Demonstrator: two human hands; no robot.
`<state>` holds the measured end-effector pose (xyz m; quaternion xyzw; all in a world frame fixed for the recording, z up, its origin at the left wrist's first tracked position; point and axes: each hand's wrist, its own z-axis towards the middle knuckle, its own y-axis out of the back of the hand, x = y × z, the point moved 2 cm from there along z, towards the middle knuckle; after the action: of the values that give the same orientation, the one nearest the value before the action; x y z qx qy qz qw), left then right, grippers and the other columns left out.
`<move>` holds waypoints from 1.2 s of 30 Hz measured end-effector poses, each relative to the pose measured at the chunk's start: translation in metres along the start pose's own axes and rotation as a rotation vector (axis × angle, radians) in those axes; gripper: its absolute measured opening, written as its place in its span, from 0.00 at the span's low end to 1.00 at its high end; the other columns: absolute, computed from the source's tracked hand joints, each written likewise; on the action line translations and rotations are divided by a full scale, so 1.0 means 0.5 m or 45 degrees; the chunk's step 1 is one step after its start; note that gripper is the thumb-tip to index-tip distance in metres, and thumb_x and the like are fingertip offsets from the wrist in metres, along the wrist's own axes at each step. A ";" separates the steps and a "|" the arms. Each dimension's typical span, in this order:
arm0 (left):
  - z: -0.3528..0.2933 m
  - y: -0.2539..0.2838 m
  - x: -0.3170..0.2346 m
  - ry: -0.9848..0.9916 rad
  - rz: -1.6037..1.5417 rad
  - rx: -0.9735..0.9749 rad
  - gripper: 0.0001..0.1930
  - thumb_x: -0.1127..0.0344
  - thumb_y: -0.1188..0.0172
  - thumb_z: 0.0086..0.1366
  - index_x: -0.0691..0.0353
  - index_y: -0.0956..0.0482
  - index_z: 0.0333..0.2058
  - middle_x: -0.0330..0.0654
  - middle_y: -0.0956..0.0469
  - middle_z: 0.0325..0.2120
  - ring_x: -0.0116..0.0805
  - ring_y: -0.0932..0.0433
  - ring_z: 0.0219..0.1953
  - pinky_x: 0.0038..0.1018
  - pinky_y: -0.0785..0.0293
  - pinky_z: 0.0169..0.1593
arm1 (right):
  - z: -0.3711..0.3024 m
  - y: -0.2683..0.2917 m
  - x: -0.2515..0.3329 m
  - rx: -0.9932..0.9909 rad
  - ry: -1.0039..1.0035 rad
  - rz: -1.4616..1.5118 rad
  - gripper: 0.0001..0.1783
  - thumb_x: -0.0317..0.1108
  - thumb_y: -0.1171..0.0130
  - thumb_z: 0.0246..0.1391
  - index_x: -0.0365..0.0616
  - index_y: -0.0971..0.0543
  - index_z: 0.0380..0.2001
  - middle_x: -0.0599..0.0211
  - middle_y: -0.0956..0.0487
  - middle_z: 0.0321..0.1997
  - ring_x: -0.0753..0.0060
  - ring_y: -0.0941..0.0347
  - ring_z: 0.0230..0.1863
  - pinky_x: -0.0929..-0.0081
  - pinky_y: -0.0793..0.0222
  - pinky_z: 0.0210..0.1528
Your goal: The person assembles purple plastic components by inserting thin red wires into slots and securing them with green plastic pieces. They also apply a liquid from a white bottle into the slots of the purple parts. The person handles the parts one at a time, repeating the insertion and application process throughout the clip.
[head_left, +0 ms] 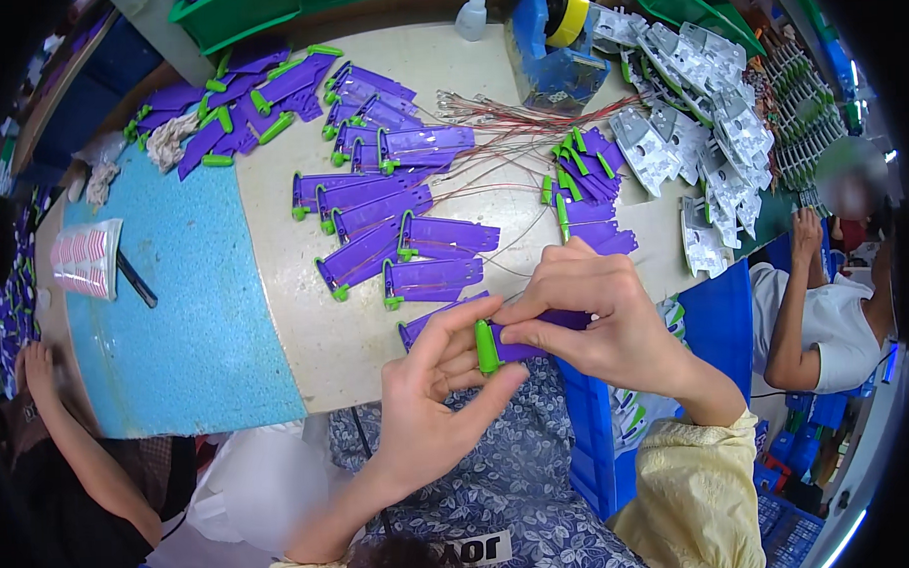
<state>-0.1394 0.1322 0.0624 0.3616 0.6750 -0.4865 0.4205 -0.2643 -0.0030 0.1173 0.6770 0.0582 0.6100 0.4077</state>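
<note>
Over my lap, close to the table's near edge, both hands are closed on one flat purple plastic piece with a green end (487,347). My left hand (429,405) cups its green end, thumb on the near side and curled fingers on the far side. With thumb and fingertips, my right hand (601,324) pinches the purple part just beside that end. My right fingers hide much of the piece. Just beyond the hands lie several similar purple pieces with green ends (432,277). From many of them, thin red and pale wires (499,117) run toward the back.
Shorter purple-green pieces (593,179) lie beyond my right hand, near a heap of grey-white plastic shells (704,125). A blue tape dispenser (557,65) stands at the back. A blue mat (175,314) covers the left side. Co-workers' arms (90,452) show at both sides.
</note>
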 end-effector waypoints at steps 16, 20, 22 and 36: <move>-0.008 0.021 0.029 -0.196 0.057 -0.247 0.22 0.78 0.40 0.68 0.69 0.31 0.60 0.51 0.15 0.37 0.31 0.14 0.38 0.28 0.14 0.39 | -0.019 0.000 -0.025 0.120 -0.455 -0.046 0.12 0.23 0.29 0.47 0.35 0.15 0.38 0.61 0.15 0.33 0.70 0.18 0.35 0.72 0.25 0.41; 0.024 0.009 0.040 0.188 0.004 -0.046 0.12 0.68 0.33 0.66 0.71 0.16 0.42 0.46 0.15 0.32 0.31 0.13 0.34 0.22 0.18 0.30 | -0.028 -0.004 -0.001 -0.026 -0.412 -0.042 0.10 0.25 0.31 0.50 0.34 0.16 0.37 0.60 0.17 0.30 0.68 0.20 0.30 0.71 0.26 0.34; 0.034 0.022 0.028 0.365 -0.111 -0.022 0.14 0.65 0.33 0.67 0.71 0.16 0.44 0.46 0.14 0.33 0.33 0.13 0.33 0.21 0.20 0.28 | -0.038 0.034 -0.011 -0.100 -0.394 -0.087 0.08 0.25 0.32 0.51 0.34 0.16 0.35 0.63 0.21 0.27 0.68 0.25 0.24 0.71 0.30 0.29; -0.062 0.056 0.008 0.159 0.743 -0.232 0.11 0.70 0.31 0.63 0.73 0.17 0.40 0.41 0.16 0.27 0.29 0.15 0.30 0.22 0.23 0.31 | -0.153 0.110 -0.166 -0.430 -0.295 -0.703 0.13 0.25 0.30 0.48 0.39 0.15 0.40 0.61 0.22 0.36 0.54 0.25 0.41 0.64 0.29 0.46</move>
<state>-0.1225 0.1695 0.0544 0.5302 0.6081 -0.2596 0.5307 -0.3747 -0.0503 0.0812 0.6234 0.0908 0.3968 0.6675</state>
